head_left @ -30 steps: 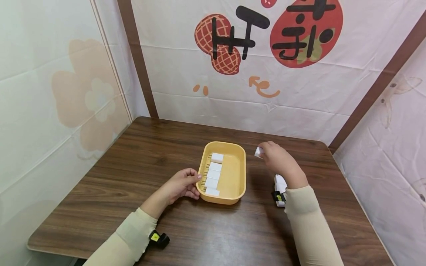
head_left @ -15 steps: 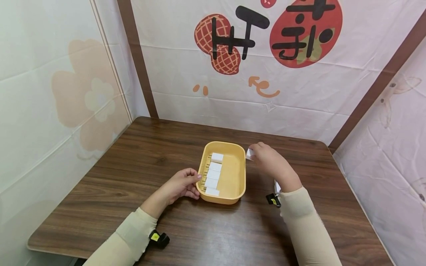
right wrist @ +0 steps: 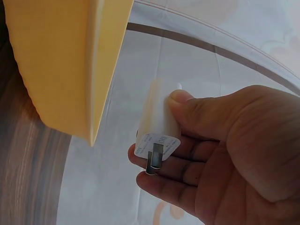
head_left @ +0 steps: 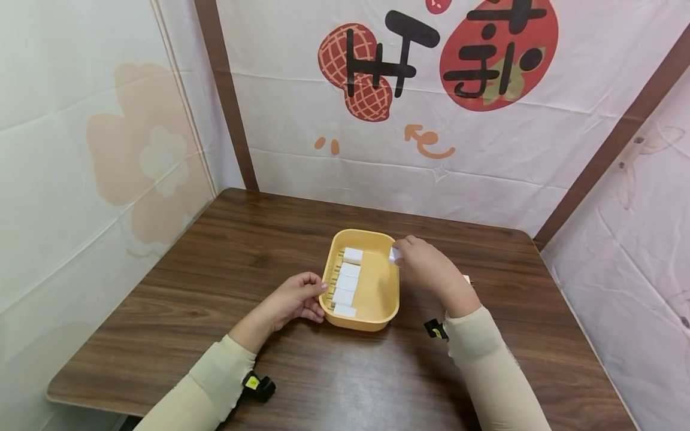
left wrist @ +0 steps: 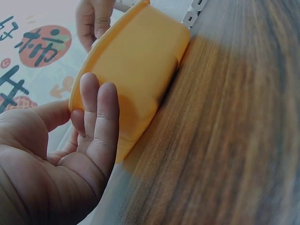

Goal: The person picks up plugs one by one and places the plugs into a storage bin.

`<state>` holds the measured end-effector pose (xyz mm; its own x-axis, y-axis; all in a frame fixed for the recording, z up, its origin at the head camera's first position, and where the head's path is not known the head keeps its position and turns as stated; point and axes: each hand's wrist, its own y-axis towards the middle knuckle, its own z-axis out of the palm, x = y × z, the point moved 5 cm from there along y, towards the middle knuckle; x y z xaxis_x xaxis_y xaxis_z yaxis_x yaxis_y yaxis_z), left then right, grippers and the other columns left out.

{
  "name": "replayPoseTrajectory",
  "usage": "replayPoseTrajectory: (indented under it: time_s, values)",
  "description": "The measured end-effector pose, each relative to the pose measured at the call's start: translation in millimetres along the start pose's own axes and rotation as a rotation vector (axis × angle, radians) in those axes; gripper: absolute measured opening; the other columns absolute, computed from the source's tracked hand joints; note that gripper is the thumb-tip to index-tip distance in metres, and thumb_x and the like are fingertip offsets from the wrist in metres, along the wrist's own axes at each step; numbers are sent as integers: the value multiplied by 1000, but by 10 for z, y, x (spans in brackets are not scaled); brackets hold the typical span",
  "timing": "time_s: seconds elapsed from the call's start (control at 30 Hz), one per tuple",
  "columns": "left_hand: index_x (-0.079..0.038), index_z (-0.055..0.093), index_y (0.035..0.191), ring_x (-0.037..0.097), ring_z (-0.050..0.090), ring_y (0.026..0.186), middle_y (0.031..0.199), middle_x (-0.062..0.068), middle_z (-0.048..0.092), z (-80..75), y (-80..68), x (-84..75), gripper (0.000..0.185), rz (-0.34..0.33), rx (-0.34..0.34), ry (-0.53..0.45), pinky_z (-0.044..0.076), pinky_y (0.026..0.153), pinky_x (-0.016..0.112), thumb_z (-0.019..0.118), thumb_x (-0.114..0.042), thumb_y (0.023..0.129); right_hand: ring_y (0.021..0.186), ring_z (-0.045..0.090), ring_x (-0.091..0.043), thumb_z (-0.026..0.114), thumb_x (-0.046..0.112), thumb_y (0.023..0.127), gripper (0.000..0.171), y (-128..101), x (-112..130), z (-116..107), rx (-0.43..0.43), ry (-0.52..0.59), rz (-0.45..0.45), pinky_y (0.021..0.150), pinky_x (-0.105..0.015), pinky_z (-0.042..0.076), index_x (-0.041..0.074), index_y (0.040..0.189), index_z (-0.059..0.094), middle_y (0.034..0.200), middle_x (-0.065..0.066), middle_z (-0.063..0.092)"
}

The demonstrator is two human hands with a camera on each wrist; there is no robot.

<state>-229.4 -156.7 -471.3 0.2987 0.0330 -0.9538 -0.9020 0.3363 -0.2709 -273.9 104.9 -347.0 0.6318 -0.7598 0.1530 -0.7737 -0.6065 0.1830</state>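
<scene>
A brown wooden table [head_left: 302, 371] carries a yellow tray [head_left: 384, 299] near its middle. Inside the tray, a row of white plug adapters [head_left: 345, 281] lies along the left side. The left hand [head_left: 293, 299] grips the tray's left rim, fingers curled against its outer wall. The right hand [head_left: 426, 266] hovers over the tray's far right edge, pinching a white plug adapter [right wrist: 159, 126] between thumb and fingers, its metal prongs showing at the lower end. Another white piece [head_left: 466, 279] lies on the table just right of that wrist.
</scene>
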Motion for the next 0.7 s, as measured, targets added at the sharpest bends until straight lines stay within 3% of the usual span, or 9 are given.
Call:
replayPoseTrajectory:
  time_s: [0.27, 0.7]
  values:
    - [-3, 48, 112, 19, 70, 65, 77, 10, 66, 0, 11, 6, 23, -1, -3, -4, 64, 67, 40, 59, -22, 106, 97, 67, -30, 65, 12, 100, 26, 25, 84, 115, -4, -73, -79, 89, -43, 57, -2, 122, 64, 108, -14, 66]
    - [-3, 48, 111, 20, 70, 65, 77, 10, 66, 9, 9, 5, 21, 1, 1, -9, 64, 67, 40, 58, -21, 106, 104, 66, -29, 68, 17, 100, 31, 70, 202, 245, 81, -113, -91, 92, -42, 56, -3, 123, 64, 113, -14, 67]
